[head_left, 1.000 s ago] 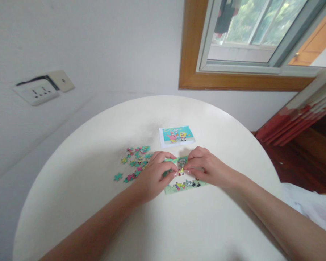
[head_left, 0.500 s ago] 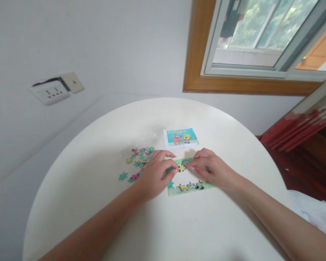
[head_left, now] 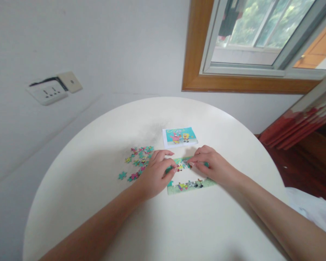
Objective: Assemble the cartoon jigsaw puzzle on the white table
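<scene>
A partly joined jigsaw puzzle (head_left: 190,185) lies on the table, its edge pieces forming a frame around a bare white middle. My left hand (head_left: 157,173) rests at the puzzle's upper left, thumb and forefinger pinched on a puzzle piece beside a yellow and red part. Opposite it, my right hand (head_left: 210,163) pinches a puzzle piece at the top edge, its fingertips partly covering the piece. Both hands hide stretches of the frame. Loose puzzle pieces (head_left: 136,163), teal, pink and yellow, lie in a heap left of my left hand.
A picture card (head_left: 180,137) with cartoon figures lies beyond the puzzle on the round white table (head_left: 97,221). Behind the table stands a wall with a socket (head_left: 49,92) and a wood-framed window (head_left: 250,85). A red and white curtain (head_left: 288,127) hangs at the right.
My right fingertips have shifted slightly along the puzzle's top edge, showing more of the pieces between the hands. The left hand keeps its pinch; the whole view has moved a little.
</scene>
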`<state>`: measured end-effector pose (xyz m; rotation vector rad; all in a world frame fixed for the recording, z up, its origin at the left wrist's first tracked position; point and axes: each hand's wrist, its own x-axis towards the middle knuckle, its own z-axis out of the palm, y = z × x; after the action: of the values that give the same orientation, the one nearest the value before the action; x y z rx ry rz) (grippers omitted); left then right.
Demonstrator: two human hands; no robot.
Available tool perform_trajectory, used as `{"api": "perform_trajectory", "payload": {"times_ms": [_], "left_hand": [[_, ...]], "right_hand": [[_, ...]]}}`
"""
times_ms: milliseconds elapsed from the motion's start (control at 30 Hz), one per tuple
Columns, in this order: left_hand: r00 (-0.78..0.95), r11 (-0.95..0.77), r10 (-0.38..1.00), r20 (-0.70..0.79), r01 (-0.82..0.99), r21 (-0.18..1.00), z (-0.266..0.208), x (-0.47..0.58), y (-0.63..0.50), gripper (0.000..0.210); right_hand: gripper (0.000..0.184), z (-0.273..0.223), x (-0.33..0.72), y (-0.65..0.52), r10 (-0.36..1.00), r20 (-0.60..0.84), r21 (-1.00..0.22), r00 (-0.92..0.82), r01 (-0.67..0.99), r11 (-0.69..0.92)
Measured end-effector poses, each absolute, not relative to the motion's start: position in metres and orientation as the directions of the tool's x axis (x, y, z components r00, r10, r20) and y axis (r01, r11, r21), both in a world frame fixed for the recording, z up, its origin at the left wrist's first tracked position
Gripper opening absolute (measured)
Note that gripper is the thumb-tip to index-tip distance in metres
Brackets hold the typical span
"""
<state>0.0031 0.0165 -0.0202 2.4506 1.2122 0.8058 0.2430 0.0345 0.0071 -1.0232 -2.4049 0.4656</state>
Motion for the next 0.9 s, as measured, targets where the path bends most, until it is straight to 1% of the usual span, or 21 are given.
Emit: {"api": "perform_trajectory", "payload": {"times_ms": [300,600,733,900], "left_hand": [[0.487,-0.616,0.787,0.379,0.645,0.452,-0.02,0.003,0.018,0.012],[0.497,-0.626,0.78,0.38,0.635,0.453,-0.019,0.003,0.016,0.011],[0.495,-0.626,0.777,0.388,0.667,0.403,-0.015,-0.006,0.019,0.01],[0.433,-0.574,0.793,0.429,0.767,0.286,-0.005,-0.04,0.036,0.012]], "right_hand": [[0.027,0.007,0.245,0.035,0.732,0.303,-0.486,-0.61,0.562,0.669],[0.026,0.004,0.247,0.036,0.726,0.316,-0.482,-0.611,0.556,0.677],[0.026,0.003,0.249,0.037,0.724,0.318,-0.482,-0.612,0.553,0.679],[0.026,0.002,0.251,0.038,0.735,0.317,-0.492,-0.6,0.558,0.668]]}}
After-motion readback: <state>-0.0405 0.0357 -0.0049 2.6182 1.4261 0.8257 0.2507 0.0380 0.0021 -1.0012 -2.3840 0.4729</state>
